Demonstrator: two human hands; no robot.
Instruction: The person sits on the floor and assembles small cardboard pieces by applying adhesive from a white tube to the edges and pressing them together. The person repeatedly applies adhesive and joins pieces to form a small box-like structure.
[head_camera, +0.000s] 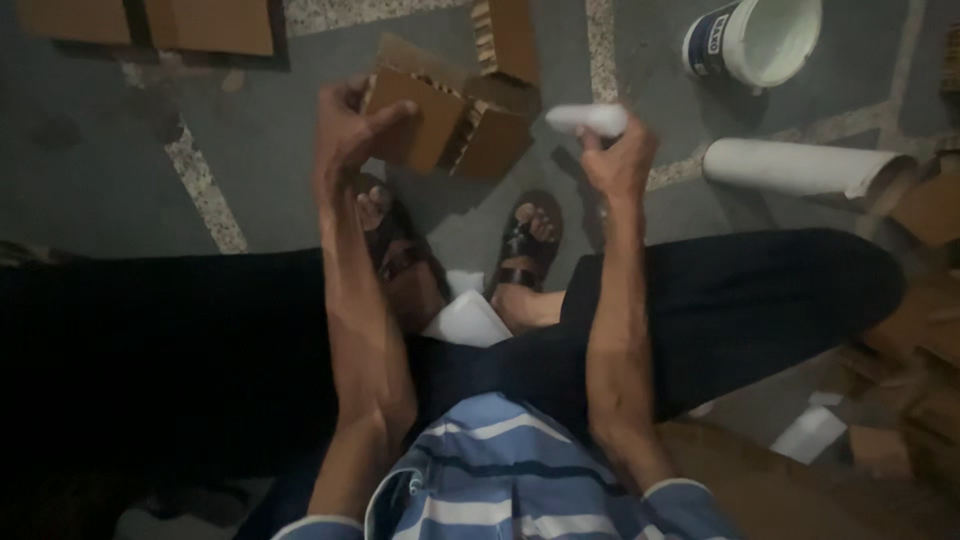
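Observation:
My left hand (350, 125) grips the left edge of a brown corrugated cardboard piece (455, 110) folded into several panels, held up above my feet. My right hand (618, 160) is closed around a small white tube-like object (588, 119), whose tip points left toward the cardboard's right panel without clearly touching it. I am seated; my dark-trousered knees spread left and right, and my sandalled feet (525, 245) rest on the grey floor below the cardboard.
A white bucket (755, 38) stands at the upper right, with a white roll (800, 166) lying below it. Flat cardboard sheets (150, 22) lie at the upper left. More cardboard scraps (925, 330) pile at the right edge. White paper (468, 322) lies between my legs.

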